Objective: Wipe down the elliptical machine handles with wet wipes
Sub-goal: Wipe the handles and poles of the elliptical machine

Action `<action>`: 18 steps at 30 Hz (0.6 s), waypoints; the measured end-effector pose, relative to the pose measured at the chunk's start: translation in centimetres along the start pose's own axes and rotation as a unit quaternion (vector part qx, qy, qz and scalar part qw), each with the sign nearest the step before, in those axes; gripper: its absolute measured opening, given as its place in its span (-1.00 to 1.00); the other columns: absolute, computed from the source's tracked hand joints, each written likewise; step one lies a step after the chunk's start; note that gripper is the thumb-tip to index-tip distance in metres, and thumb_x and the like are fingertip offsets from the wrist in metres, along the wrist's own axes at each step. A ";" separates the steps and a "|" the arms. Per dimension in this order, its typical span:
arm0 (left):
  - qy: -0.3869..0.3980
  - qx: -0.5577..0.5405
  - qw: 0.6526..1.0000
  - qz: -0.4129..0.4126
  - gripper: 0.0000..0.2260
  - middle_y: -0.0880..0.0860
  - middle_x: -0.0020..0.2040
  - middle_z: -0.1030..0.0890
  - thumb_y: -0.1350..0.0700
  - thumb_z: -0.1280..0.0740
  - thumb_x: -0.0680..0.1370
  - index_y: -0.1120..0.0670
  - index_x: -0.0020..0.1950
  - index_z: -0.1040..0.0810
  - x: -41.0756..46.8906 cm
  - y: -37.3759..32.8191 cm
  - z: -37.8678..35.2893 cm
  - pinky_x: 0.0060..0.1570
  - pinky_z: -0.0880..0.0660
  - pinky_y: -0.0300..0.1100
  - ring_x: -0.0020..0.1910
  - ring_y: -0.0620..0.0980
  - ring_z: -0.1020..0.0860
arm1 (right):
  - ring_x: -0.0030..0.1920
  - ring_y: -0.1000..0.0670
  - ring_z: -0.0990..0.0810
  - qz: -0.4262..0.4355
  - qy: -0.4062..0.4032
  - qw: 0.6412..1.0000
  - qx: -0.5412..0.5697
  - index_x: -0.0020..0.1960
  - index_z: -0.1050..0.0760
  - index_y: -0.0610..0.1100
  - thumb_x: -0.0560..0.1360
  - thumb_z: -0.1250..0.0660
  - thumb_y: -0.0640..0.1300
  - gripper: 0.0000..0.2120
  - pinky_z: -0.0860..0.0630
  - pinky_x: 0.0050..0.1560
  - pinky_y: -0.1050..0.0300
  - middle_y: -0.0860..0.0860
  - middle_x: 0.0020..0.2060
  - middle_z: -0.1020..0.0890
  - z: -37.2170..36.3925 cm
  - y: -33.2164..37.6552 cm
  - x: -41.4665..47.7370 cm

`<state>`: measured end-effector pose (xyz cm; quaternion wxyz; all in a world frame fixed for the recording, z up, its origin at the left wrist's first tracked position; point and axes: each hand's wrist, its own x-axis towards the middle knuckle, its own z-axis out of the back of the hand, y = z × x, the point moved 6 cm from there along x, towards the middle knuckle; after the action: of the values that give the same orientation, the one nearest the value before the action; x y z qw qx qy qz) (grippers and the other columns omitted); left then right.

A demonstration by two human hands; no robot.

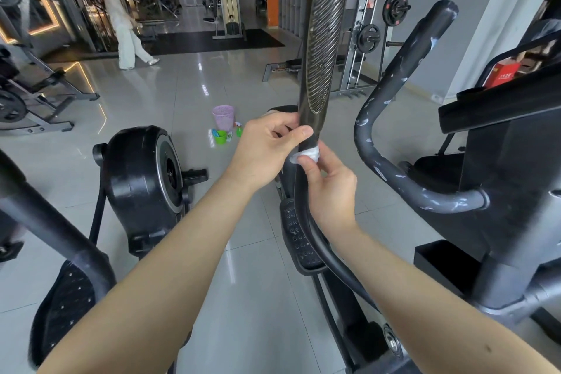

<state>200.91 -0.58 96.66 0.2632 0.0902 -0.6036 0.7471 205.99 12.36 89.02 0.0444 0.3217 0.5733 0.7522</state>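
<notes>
- White, crumpled wet wipe [306,156] is sitting bunched around the tall dark elliptical handle with the ribbed, spiral-patterned grip [326,33], on the smooth shaft just below that grip.
- Person's right hand [329,188] is pinching the wipe against the shaft, with the thumb pressing at the front and the fingers curling round behind.
- Person's left hand [264,149] is gripping the same shaft just above the wipe, thumb lying across the front; it is probably steadying the handle against swinging.
- Judging from this, the wiping of this handle's lower shaft is under way; whether the ribbed grip above is already clean cannot be told.
- Next move is calling for a firm slide of the wipe along the shaft, keeping it wrapped right round. Going upward is also requiring the left hand to shift clear, and the ribbing is likely needing extra pressure or a twist.
- Curved grey handle flecked with white marks [403,67] is standing well apart to the right, with neither hand touching it; it is probably waiting its turn.
- Lilac mesh basket [223,116] is standing on the glossy tiled floor [170,94] beyond the hands, beside some small green containers.
</notes>
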 end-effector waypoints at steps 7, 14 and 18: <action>-0.026 -0.007 1.000 0.009 -0.87 -0.02 -0.07 -0.66 0.16 -0.47 0.55 0.09 0.09 -0.73 -0.1 0.7 -0.3 -0.10 -0.46 -0.40 -0.21 -0.19 -0.50 | -0.39 0.30 -0.54 -0.107 0.122 0.974 -0.158 -0.23 -0.49 0.05 0.64 -0.38 -0.06 -0.74 -0.36 -0.34 0.44 0.32 -0.40 -0.61 -0.9 -7.9 -3.8; -0.019 -0.033 0.999 -0.002 -0.84 -0.07 -0.14 -0.63 0.22 -0.46 0.56 -0.06 -0.04 -0.69 -0.1 0.3 -0.4 -0.18 -0.52 -0.35 -0.24 -0.16 -0.57 | -0.22 0.14 -0.63 -0.005 0.024 1.000 -0.015 -0.07 -0.68 -0.03 0.58 -0.41 -0.10 -0.91 -0.52 -0.09 0.23 0.16 -0.20 -0.74 0.7 1.0 0.8; -0.029 -0.043 0.999 -0.004 -0.81 -0.03 -0.07 -0.68 0.18 -0.48 0.55 -0.14 -0.05 -0.67 0.0 0.9 -0.5 -0.07 -0.56 -0.24 -0.17 -0.13 -0.59 | -0.21 0.09 -0.61 -0.016 0.031 0.999 -0.010 0.04 -0.69 -0.01 0.57 -0.44 -0.07 -0.92 -0.50 -0.11 0.29 0.10 -0.17 -0.74 0.3 -0.1 0.6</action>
<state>200.54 -0.21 95.71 0.2524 0.1029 -0.6420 0.7166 205.65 12.94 89.21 0.0417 0.2888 0.5718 0.7667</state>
